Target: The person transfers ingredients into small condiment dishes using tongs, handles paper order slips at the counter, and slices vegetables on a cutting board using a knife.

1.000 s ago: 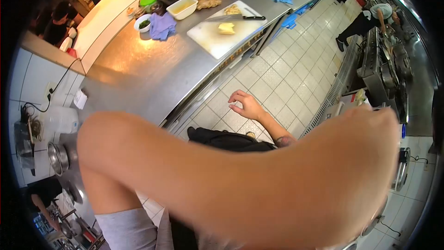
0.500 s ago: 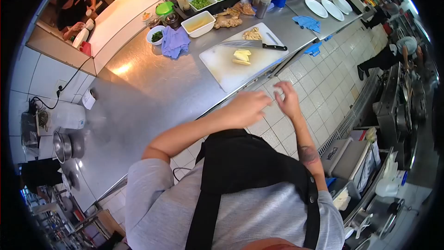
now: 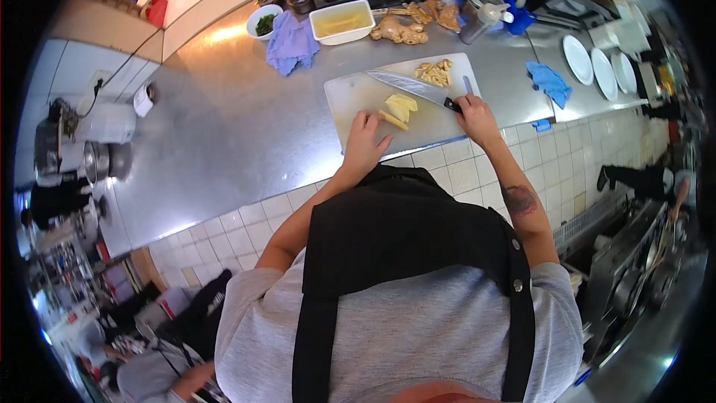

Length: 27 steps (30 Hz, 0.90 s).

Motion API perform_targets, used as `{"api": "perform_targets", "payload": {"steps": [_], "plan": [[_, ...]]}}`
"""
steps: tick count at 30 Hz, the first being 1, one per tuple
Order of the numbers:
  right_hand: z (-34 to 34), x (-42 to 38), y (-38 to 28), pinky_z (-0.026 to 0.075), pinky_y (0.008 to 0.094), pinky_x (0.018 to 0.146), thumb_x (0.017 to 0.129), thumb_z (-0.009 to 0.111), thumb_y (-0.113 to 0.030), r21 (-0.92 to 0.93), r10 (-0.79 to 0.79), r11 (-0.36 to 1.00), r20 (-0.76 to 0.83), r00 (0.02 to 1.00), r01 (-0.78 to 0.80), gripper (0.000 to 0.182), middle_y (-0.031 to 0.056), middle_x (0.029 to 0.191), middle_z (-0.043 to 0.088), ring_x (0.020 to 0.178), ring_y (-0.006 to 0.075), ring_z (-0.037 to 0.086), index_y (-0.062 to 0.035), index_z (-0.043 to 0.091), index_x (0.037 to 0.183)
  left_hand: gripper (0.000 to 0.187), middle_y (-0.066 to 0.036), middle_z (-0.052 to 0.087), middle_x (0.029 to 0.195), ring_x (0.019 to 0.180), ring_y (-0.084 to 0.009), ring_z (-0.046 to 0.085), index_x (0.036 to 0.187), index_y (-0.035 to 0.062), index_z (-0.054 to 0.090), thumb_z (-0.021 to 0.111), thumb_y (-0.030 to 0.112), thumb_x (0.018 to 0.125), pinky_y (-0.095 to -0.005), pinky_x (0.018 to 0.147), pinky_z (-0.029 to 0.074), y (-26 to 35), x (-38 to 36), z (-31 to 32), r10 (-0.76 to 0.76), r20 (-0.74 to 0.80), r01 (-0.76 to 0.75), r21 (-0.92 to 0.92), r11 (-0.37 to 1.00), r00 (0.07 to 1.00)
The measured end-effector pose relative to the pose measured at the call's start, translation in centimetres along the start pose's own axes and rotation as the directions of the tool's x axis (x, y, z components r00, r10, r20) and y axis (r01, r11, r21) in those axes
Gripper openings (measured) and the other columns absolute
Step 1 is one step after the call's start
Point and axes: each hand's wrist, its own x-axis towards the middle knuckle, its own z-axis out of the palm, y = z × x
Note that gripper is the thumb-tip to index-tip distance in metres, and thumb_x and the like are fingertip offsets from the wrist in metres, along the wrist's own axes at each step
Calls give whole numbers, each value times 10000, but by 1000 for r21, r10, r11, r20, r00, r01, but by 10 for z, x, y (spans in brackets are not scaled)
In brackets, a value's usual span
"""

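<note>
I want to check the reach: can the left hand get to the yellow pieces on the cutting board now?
Probably yes. The left hand rests on the cutting board right beside the yellow pieces, with nothing between; the knife lies on their far side.

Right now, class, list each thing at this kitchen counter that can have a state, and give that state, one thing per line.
Left hand: flat on the cutting board, fingers by the pale slices.
Right hand: closed on the knife handle.
Knife: lying flat on the board, blade beside the slices.
Pale slices: partly cut, a few pieces.
Cut strips: piled at the board's far corner.
White plates: bare, in a row.
Purple cloth: crumpled.
</note>
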Motion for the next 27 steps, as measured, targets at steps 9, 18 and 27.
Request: {"api": "perform_targets", "payload": {"steps": [9, 18, 27], "plan": [[-31, 14, 18, 518, 500, 771, 897, 565, -174, 384, -132, 921, 165, 977, 59, 301, 267, 978, 656, 853, 445, 644, 1, 498, 1133, 375, -178, 540, 1173, 1095, -350, 546, 1102, 7, 588, 735, 32, 758, -408, 922, 468, 21, -4, 58, -113, -454, 164, 74, 984, 884], [-47, -6, 3, 493, 477, 752, 970, 548, -161, 591, -347, 805, 388, 854, 59, 328, 269, 926, 658, 847, 444, 642, -37, 482, 1266, 241, -123, 662, 1072, 976, -296, 653, 1004, 21, 674, 710, -36, 773, -354, 835, 525, 39, -17, 89, -132, -676, 241, 69, 968, 725], [-33, -32, -32, 482, 478, 740, 974, 538, -162, 582, -247, 812, 401, 882, -38, 289, 268, 880, 651, 826, 457, 630, -26, 510, 1228, 121, -97, 692, 948, 832, -262, 678, 866, 14, 703, 743, -13, 755, -331, 720, 558, 2, -11, 66, 110, -548, 6, 205, 979, 829]]}}
